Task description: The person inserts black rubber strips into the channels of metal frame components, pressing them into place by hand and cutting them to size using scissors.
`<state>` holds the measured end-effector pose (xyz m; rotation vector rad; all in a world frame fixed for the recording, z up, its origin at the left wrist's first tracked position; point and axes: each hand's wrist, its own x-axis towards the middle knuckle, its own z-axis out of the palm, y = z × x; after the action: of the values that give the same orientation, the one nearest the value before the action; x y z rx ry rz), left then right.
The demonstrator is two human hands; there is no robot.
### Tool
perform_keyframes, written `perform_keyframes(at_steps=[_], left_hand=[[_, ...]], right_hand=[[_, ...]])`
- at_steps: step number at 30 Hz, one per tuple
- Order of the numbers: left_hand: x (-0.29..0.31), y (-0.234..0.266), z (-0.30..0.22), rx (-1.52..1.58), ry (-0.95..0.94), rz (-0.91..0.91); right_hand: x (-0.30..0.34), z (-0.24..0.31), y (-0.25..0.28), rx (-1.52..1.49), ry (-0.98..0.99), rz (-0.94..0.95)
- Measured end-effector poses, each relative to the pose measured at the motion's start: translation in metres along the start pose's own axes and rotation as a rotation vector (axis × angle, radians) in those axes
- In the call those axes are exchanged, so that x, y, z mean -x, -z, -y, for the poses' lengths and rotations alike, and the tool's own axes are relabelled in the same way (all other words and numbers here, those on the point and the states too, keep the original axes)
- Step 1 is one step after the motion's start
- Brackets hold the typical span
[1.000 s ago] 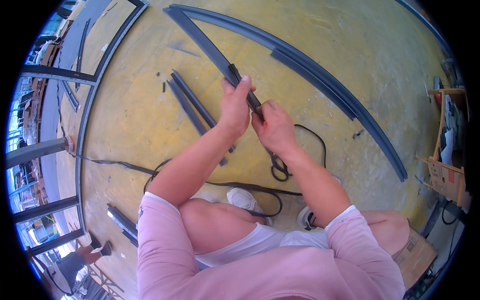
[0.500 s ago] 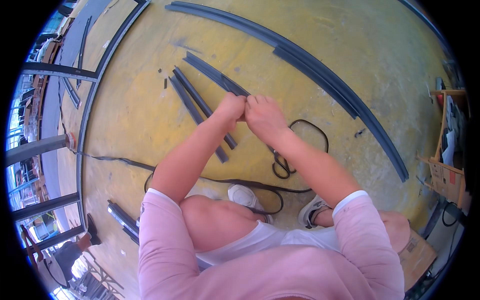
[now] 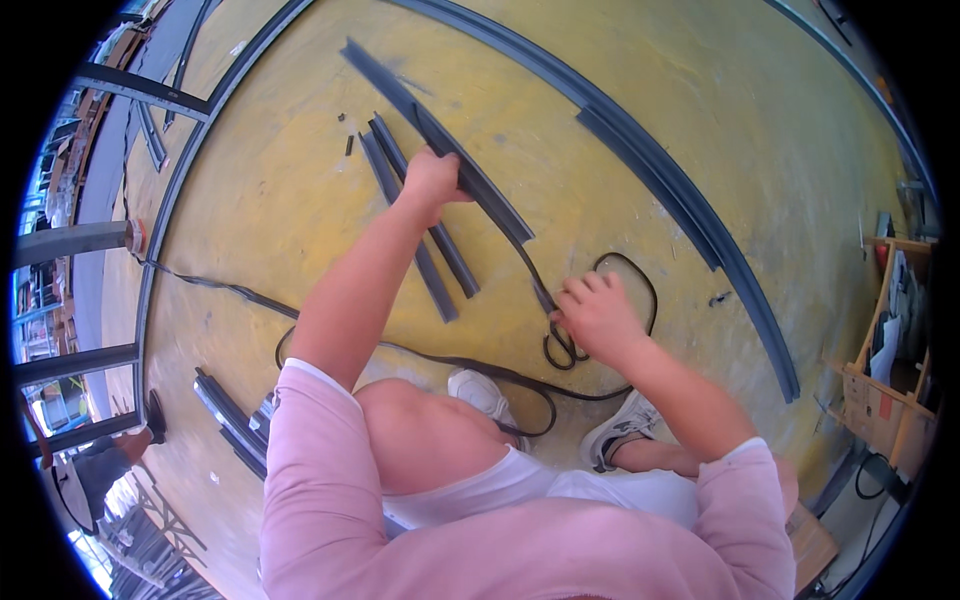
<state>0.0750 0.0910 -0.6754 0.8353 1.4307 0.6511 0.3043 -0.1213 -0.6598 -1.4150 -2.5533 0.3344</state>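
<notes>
My left hand [image 3: 433, 183] is closed round a long dark grey channel profile [image 3: 495, 205], which slants from upper left toward the middle, its far end slightly blurred. A black rubber strip [image 3: 528, 262] trails from the profile's near end. My right hand [image 3: 602, 315] is over the floor beside that strip, fingers bent and apart. Just left of it are black loops [image 3: 560, 350] that look like scissor handles; the fingers partly hide this spot, so contact is unclear. Two shorter dark profiles [image 3: 455, 260] lie on the floor below my left hand.
The strip [image 3: 460, 362] winds across the floor near my shoes [image 3: 485, 390]. Long curved-looking profiles [image 3: 660, 170] lie far right. A large dark frame [image 3: 170, 225] stands left, with another person's leg [image 3: 135, 440] below it. A wooden box [image 3: 885, 370] stands right.
My hands have separated. The right hand has left the profile and moved down toward the strip and loops. The left hand has shifted left and up, carrying the profile with it.
</notes>
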Motion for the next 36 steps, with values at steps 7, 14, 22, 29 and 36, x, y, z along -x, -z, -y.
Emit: perform_keyframes(at_steps=[7, 14, 22, 29, 36], left_hand=[[0.047, -0.062, -0.009, 0.057, -0.104, 0.368], [0.059, -0.080, 0.006, 0.003, -0.082, 0.439], [0.037, -0.066, -0.008, 0.229, -0.050, 0.246], [-0.001, -0.018, -0.039, 0.226, -0.119, 0.045], [0.039, -0.050, -0.022, 0.123, -0.134, 0.153]], right_hand=[[-0.062, -0.020, 0.033, -1.024, -0.808, -0.035], [-0.086, -0.012, 0.030, -1.391, -0.988, -0.050], [-0.088, 0.005, 0.021, -1.353, -1.046, -0.013], [-0.057, 0.046, 0.024, -1.272, -1.010, 0.125], [-0.082, 0.013, 0.033, -1.251, -1.041, -0.053]])
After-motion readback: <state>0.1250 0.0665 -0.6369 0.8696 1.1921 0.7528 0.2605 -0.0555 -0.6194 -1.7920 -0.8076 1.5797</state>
